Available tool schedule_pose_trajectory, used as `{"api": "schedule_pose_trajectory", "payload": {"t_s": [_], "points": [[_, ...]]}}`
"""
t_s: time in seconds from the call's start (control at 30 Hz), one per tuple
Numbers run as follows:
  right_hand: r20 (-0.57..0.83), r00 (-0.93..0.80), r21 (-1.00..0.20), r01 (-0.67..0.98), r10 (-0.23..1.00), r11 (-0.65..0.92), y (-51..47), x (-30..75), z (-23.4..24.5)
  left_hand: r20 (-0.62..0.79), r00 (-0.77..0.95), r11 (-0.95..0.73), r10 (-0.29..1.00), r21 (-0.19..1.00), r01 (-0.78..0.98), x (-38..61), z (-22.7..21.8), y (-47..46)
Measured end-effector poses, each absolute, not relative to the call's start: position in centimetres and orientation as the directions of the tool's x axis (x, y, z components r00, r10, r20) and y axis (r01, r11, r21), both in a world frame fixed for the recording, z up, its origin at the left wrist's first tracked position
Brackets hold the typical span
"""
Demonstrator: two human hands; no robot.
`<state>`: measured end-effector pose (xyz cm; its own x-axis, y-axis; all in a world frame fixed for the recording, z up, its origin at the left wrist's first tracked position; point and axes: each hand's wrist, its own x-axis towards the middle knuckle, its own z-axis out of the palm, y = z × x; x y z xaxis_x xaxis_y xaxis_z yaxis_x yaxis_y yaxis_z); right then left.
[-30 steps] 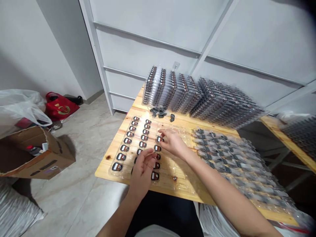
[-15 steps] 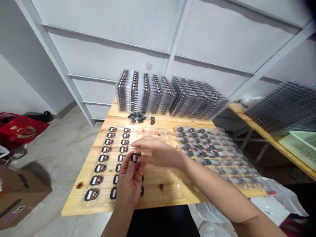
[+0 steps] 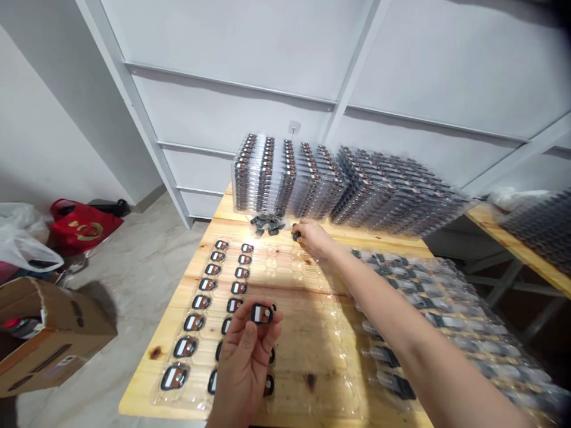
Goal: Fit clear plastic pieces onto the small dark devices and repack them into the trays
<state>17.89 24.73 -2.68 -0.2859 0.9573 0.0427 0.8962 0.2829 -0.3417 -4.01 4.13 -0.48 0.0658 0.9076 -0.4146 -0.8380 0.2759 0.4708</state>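
Note:
My left hand [image 3: 245,353] pinches a small black rounded device [image 3: 261,313] with a white and orange face, held above the clear plastic tray [image 3: 332,356]. Two columns of similar devices fill the tray's left part; a third column is partly hidden behind my left hand. Farther back, my right hand [image 3: 313,236] has its fingertips closed on a small black part [image 3: 295,233] at the table. A loose pile of small black parts [image 3: 267,224] lies just left of it.
Tall stacks of filled clear trays [image 3: 289,184] stand along the back of the wooden table [image 3: 151,380]. More trays with grey-black parts [image 3: 414,291] lie at the right. A cardboard box [image 3: 66,339] and a red bag [image 3: 84,226] rest on the floor at left.
My right hand has left the device beside my left hand and moved to the back, onto a small black part. My left hand keeps the device. The view has shifted left.

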Motion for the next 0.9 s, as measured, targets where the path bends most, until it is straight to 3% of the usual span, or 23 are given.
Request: {"api": "schedule_pose_trajectory", "payload": {"t_s": [0.2,0.37,0.43,0.53,0.63,0.9], "points": [[0.053,-0.176,-0.484,0.857,0.983,0.179,24.3,18.0,-2.1,-0.399,0.102,0.297,0.911,0.464,-0.835,-3.7,-0.5,4.3],[0.021,-0.087,-0.695,0.715,0.996,0.078,21.3,16.9,1.0,-0.333,0.146,0.293,0.932,0.449,-0.844,-3.3,-0.3,4.0],[-0.061,-0.142,-0.800,0.599,0.988,0.037,18.9,15.8,2.2,-0.303,0.155,0.284,0.940,0.445,-0.849,-3.2,-0.1,3.9],[-0.228,-0.302,-0.946,0.293,0.926,-0.137,14.6,13.9,3.4,-0.247,0.168,0.265,0.955,0.446,-0.855,-2.9,0.0,3.5],[-0.251,-0.394,-0.968,0.123,0.884,-0.220,10.6,12.4,3.9,-0.191,0.176,0.247,0.966,0.464,-0.850,-2.7,0.0,2.9],[-0.196,-0.387,-0.979,0.137,0.901,-0.153,5.3,11.6,6.0,-0.159,0.217,0.268,0.963,0.503,-0.822,-2.7,0.7,1.1]]}}
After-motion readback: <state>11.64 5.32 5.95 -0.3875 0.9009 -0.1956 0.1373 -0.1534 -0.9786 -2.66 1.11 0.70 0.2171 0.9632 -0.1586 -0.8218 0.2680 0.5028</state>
